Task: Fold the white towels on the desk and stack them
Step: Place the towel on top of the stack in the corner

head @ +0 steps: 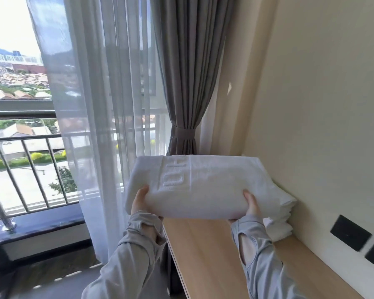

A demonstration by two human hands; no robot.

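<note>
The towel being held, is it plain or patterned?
White terry towel with raised lettering woven in a band across it, seen in the head view.

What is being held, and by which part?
A folded white towel, by its near edge: left hand near the left end, right hand toward the right.

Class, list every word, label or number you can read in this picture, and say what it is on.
Raised letters running sideways on the folded white terry towel: too blurred and creased to read.
Black rectangular wall plates: no readable marking.
No other text.
</note>
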